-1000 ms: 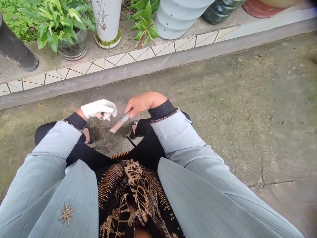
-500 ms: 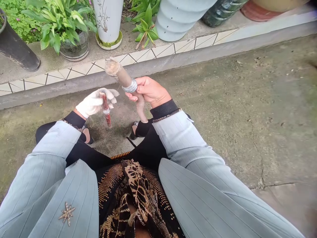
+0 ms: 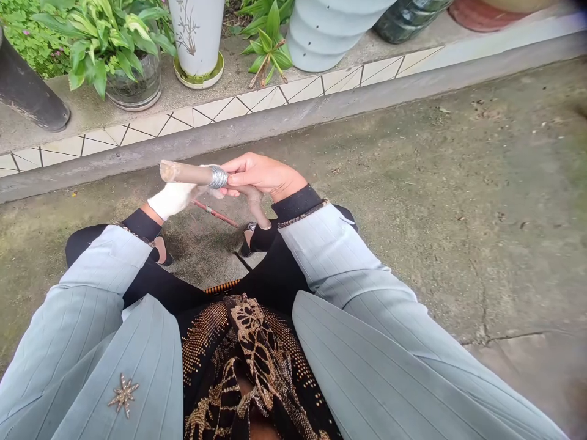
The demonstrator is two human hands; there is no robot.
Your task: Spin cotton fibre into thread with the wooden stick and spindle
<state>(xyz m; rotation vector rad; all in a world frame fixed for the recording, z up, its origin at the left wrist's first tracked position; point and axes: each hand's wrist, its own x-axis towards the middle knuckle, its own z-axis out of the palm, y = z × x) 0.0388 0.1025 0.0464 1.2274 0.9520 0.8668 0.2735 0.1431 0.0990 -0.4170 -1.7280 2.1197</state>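
My bare right hand [image 3: 266, 174] is closed round a bent, pale wooden stick [image 3: 186, 173]. A coil of silver wire [image 3: 219, 177] is wound round this stick just beside my fingertips. The stick's thick cut end points left, and its thinner curved end hangs below my palm. My left hand [image 3: 173, 198], in a white glove, is behind and under the stick, so its fingers are partly hidden. From it a thin red stick [image 3: 215, 214] slants down to the right. Whether the gloved fingers also touch the wire I cannot tell.
A tiled ledge [image 3: 233, 109] runs across the front. On it stand a leafy plant in a glass pot [image 3: 137, 85], a white vase [image 3: 197, 36], a ribbed pale-blue pot [image 3: 330, 33] and a leaning black tube [image 3: 32, 85]. Below are my shoes on a concrete floor [image 3: 435, 201].
The wooden stick was raised and turned up half a second ago; now it lies lower and nearly level, across my gloved hand. The red stick has swung from near upright to a slant.
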